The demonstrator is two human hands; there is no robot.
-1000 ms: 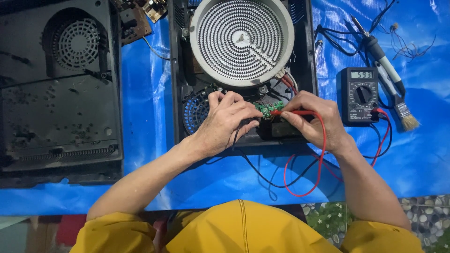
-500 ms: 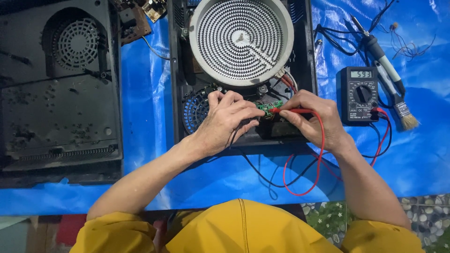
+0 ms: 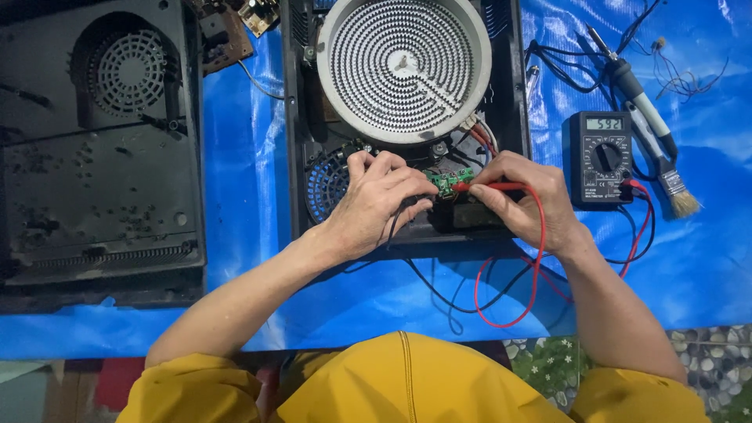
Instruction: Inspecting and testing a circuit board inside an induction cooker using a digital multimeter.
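1. A blue tarp (image 3: 689, 258) covers the surface we work on; the things lie spread over it, seen from above.
2. At the far middle sits an opened black cooker housing (image 3: 301, 157), with a round, white coiled heating plate (image 3: 403, 66) filling its far half. To the left lies its separate black bottom cover (image 3: 94, 196) with a fan grille.
3. At the right, a black multimeter (image 3: 601, 157) lies face up beside a soldering iron (image 3: 638, 98) and a small brush (image 3: 674, 192).
4. Our left hand (image 3: 376, 204) is curled narrow over the near edge of the housing, fingertips closed on a black probe that is mostly hidden beneath them.
5. Our right hand (image 3: 525, 200) pinches the red probe (image 3: 486, 186), its tip touching the small green circuit board (image 3: 444, 182) between the two hands, just near of the heating plate.
6. To do this well, we judge both tips should stay steady on their separate contact points without bridging neighbours, wrists resting on the housing edge, and the red lead (image 3: 509, 313) left slack.
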